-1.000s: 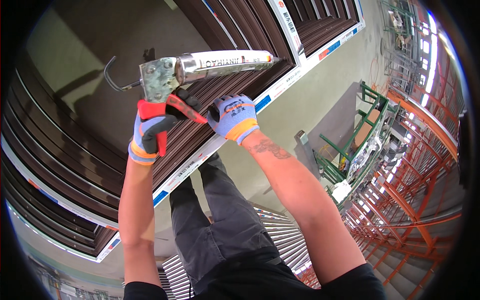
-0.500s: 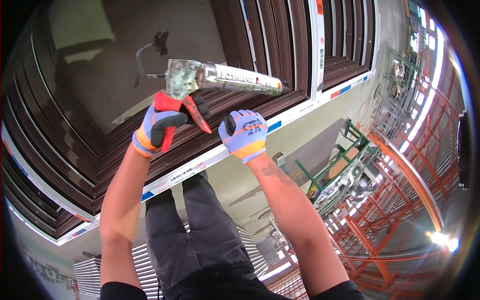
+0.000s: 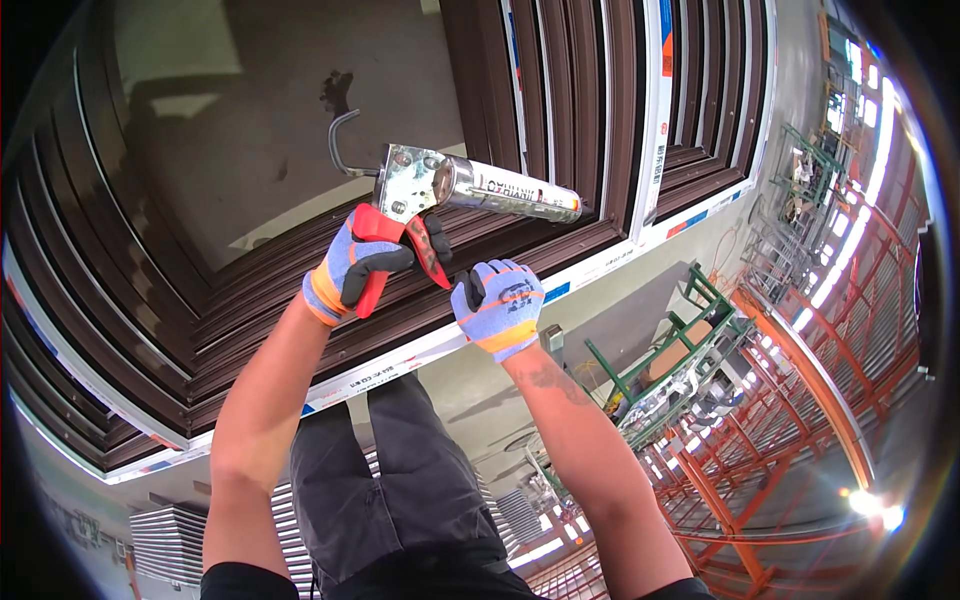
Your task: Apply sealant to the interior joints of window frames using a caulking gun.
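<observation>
The left hand [image 3: 362,262], in a blue glove with an orange cuff, is clamped around the red handle and trigger [image 3: 400,250] of a caulk gun [image 3: 455,185], fingers wrapped over both red bars and squeezing them toward each other. The wrist is bent back a little, and the bare forearm rises from the lower edge almost straight up to it. The gun's metal frame sits just above the fist, its silver tube pointing right and slightly down, and a dark hooked rod [image 3: 342,142] sticks out behind the frame to the upper left.

The right hand [image 3: 498,305], gloved the same way, hangs just right of and below the red trigger, fingers curled loosely inward and holding nothing; its thumb side is near the trigger tip, though touch cannot be told. Its forearm, with a tattoo, comes up from the lower right.

The gun hangs over a dark brown window frame [image 3: 300,320] with ribbed profiles, edged by white strips [image 3: 400,365]. Dark trousers [image 3: 400,480] show below. Green and orange racks [image 3: 720,400] stand off to the right
</observation>
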`<state>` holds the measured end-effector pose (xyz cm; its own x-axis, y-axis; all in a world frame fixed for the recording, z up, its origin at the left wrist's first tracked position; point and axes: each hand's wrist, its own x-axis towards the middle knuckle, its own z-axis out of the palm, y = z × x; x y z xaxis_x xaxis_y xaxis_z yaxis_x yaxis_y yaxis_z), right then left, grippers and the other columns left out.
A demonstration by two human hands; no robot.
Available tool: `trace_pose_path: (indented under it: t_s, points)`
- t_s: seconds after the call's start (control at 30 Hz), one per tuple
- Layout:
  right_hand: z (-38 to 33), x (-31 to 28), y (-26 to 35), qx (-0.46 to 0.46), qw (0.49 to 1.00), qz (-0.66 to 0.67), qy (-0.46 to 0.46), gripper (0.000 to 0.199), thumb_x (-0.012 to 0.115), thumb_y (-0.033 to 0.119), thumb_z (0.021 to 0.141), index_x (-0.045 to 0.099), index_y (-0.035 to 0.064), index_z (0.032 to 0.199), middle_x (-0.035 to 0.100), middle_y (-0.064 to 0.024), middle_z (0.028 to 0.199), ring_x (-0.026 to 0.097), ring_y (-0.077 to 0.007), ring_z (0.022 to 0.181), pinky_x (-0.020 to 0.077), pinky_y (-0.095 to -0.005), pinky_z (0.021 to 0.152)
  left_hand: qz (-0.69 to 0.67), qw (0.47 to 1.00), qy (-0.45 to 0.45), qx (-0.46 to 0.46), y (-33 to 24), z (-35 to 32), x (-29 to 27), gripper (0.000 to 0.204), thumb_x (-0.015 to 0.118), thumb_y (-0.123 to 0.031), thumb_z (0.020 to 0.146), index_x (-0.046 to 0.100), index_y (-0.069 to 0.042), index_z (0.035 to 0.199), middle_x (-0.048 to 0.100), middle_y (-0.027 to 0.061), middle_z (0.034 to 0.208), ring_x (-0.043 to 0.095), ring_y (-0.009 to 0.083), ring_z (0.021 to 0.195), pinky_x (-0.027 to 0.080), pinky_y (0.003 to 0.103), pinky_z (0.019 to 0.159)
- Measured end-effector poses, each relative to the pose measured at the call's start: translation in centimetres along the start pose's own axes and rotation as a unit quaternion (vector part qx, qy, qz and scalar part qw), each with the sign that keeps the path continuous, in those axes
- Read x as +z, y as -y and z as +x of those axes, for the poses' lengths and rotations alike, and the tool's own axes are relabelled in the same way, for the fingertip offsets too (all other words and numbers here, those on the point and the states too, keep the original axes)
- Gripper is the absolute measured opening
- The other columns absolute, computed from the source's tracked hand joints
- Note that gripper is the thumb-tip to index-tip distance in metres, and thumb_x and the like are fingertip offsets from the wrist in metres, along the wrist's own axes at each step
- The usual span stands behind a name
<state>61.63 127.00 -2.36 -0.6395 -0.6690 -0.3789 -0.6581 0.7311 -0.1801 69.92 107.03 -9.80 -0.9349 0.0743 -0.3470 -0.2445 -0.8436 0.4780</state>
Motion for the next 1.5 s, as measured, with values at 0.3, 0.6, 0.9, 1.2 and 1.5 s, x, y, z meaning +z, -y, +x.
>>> trace_pose_path:
  t_s: [0.3, 0.6, 0.9, 1.2, 1.5]
  points:
    - [0.2, 0.0, -0.1, 0.000, 1.000, 0.001, 0.014, 0.022, 0.070, 0.030, 0.074, 0.059, 0.0112, 0.068, 0.060, -0.0082, 0.068, 0.062, -0.0285, 0.069, 0.0489, -0.0410, 0.065, -0.023, 1.000, 0.002, -0.011, -0.1, 0.5, 0.5, 0.025, 0.065, -0.010, 0.073, 0.065, 0.003, 0.094, 0.069, 0.0159, 0.094, 0.066, 0.0280, 0.094, 0.051, 0.041, 0.091]
    - [0.1, 0.2, -0.2, 0.006, 1.000, 0.003, 0.021, 0.022, 0.070, 0.029, 0.073, 0.059, 0.0111, 0.068, 0.061, -0.0081, 0.069, 0.062, -0.0289, 0.070, 0.0487, -0.0408, 0.065, -0.034, 0.999, 0.016, 0.006, 0.8, 1.0, -0.1, 0.025, 0.068, -0.010, 0.074, 0.064, 0.003, 0.096, 0.067, 0.0150, 0.092, 0.066, 0.0275, 0.091, 0.052, 0.040, 0.088]
    - [0.2, -0.1, -0.1, 0.012, 1.000, -0.003, 0.024, 0.022, 0.069, 0.030, 0.074, 0.060, 0.0111, 0.069, 0.061, -0.0083, 0.069, 0.063, -0.0285, 0.071, 0.0491, -0.0404, 0.066, 0.019, 1.000, 0.016, -0.012, -0.5, 0.9, -0.2, 0.020, 0.069, -0.011, 0.074, 0.066, 0.004, 0.086, 0.067, 0.0132, 0.085, 0.066, 0.0279, 0.088, 0.054, 0.040, 0.082]
    - [0.2, -0.1, -0.1, 0.016, 0.999, -0.007, 0.037, 0.023, 0.068, 0.032, 0.075, 0.061, 0.0109, 0.070, 0.063, -0.0082, 0.073, 0.063, -0.0282, 0.074, 0.0495, -0.0414, 0.069, 0.008, 1.000, -0.003, -0.001, -0.7, 0.6, 0.0, 0.020, 0.069, -0.011, 0.073, 0.065, 0.005, 0.084, 0.066, 0.0126, 0.084, 0.066, 0.0277, 0.085, 0.055, 0.040, 0.078]
    - [0.0, 0.2, -0.2, 0.017, 0.999, -0.009, 0.044, 0.024, 0.068, 0.034, 0.076, 0.062, 0.0107, 0.072, 0.064, -0.0079, 0.074, 0.064, -0.0275, 0.077, 0.0494, -0.0411, 0.071, 0.008, 1.000, 0.006, 0.009, 0.5, 1.0, -0.1, 0.017, 0.070, -0.011, 0.076, 0.065, 0.003, 0.083, 0.065, 0.0111, 0.084, 0.066, 0.0245, 0.084, 0.053, 0.038, 0.076]
